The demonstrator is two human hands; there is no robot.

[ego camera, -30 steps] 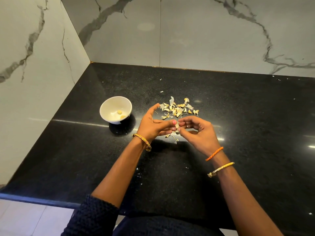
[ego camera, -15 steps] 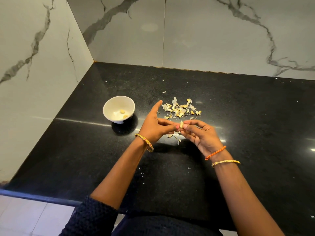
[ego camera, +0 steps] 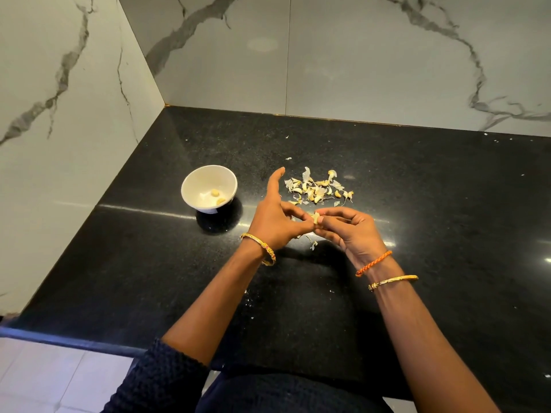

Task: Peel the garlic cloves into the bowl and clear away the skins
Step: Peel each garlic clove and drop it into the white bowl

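Small pale garlic clove (ego camera: pixel 316 217): pinched between left hand (ego camera: pixel 275 223) and right hand (ego camera: pixel 353 234); white round ceramic bowl (ego camera: pixel 190 186) left.

Left forearm bare from the wrist to a dark navy, coarse-knit sleeve (ego camera: pixel 162 380) pushed up near the elbow; left wrist carries one thin gold bangle with small coloured beads (ego camera: pixel 260 247). Right wrist carries a twisted orange cord bracelet (ego camera: pixel 373 263) and, just below it, a thin gold metal bangle (ego camera: pixel 393 281). Torso clothing at the bottom edge is the same dark navy fabric (ego camera: pixel 292 396).
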